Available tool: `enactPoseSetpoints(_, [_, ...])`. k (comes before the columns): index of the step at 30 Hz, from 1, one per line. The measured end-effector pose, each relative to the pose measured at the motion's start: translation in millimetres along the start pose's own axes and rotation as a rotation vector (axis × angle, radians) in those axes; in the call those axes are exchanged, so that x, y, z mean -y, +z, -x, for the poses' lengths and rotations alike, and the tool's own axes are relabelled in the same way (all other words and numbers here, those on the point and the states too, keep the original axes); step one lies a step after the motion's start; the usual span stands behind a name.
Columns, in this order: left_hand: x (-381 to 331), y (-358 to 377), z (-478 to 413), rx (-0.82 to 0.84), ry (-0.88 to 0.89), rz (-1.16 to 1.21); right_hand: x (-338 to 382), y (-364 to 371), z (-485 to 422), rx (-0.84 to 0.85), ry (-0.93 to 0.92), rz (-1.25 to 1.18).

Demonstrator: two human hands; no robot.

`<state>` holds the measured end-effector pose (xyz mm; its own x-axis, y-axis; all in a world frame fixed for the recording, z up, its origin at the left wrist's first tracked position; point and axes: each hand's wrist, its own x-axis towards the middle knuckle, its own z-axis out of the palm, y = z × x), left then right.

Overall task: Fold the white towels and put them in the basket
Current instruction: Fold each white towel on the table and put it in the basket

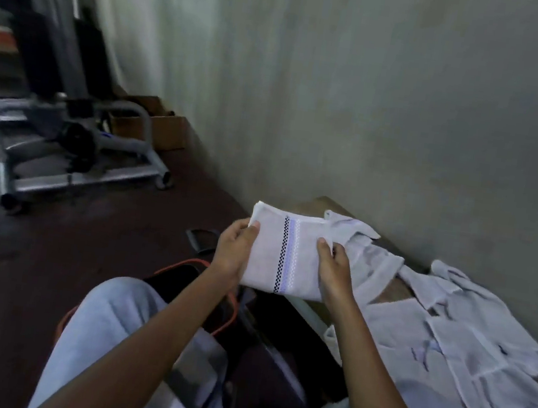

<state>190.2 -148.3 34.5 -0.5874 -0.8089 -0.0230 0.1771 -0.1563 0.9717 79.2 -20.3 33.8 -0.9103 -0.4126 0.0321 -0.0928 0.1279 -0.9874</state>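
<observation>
A folded white towel [283, 253] with a black and blue checkered stripe is held in the air between both hands. My left hand [235, 251] grips its left edge, thumb on top. My right hand [334, 269] grips its right edge. Below my arms stands a dark basket with an orange rim [230, 305], largely hidden by my forearms and knees. Several unfolded white towels [469, 336] lie spread on the wooden table [393, 290] to the right, one draped near the held towel.
A grey wall runs behind the table. On the dark floor to the left stand a grey metal wheeled frame [72, 157] and open cardboard boxes [158, 124]. My knees in light trousers [114, 330] fill the bottom of the view.
</observation>
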Motion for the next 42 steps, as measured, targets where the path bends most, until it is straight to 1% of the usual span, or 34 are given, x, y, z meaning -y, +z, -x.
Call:
enactPoseSetpoints(5, [1, -75, -10, -0.221, -0.015, -0.065, -5, 84, -8, 0.196, 0.019, 0.017])
enactPoseSetpoints(8, [8, -115, -16, -0.345, -0.034, -0.094, -18, 132, -10, 0.297, 0.058, 0.011])
enactPoseSetpoints(11, [22, -157, -22, -0.462, -0.059, -0.087, -38, 182, -10, 0.422, 0.116, 0.058])
enactPoseSetpoints(15, [63, -213, -36, -0.604, -0.159, -0.048, -76, 247, -8, 0.542, 0.148, 0.172])
enactPoseSetpoints(17, [93, -236, -43, -0.672, -0.239, -0.049, -105, 276, -9, 0.589, 0.158, 0.230])
enactPoseSetpoints(19, [127, -258, -50, -0.713, -0.301, -0.068, -138, 302, -12, 0.647, 0.206, 0.286])
enactPoseSetpoints(23, [199, -298, -61, -0.763, -0.470, -0.094, -211, 345, -17, 0.767, 0.339, 0.393])
enactPoseSetpoints(26, [250, -322, -68, -0.749, -0.574, -0.094, -260, 367, -19, 0.798, 0.398, 0.450])
enactPoseSetpoints(29, [292, -333, -81, -0.695, -0.636, -0.040, -301, 381, -32, 0.776, 0.432, 0.519])
enactPoseSetpoints(33, [337, -331, -106, -0.671, -0.745, 0.096, -345, 383, -62, 0.716, 0.412, 0.616])
enactPoseSetpoints(35, [355, -327, -115, -0.623, -0.805, 0.143, -362, 381, -75, 0.698, 0.421, 0.663])
enactPoseSetpoints(37, [374, -323, -122, -0.586, -0.835, 0.108, -374, 381, -83, 0.702, 0.430, 0.706])
enactPoseSetpoints(38, [383, -322, -123, -0.598, -0.833, 0.062, -379, 381, -84, 0.710, 0.426, 0.718])
enactPoseSetpoints(40, [401, -321, -124, -0.634, -0.793, -0.082, -386, 381, -84, 0.719, 0.405, 0.724])
enactPoseSetpoints(42, [414, -320, -122, -0.603, -0.788, -0.249, -390, 380, -83, 0.734, 0.378, 0.753])
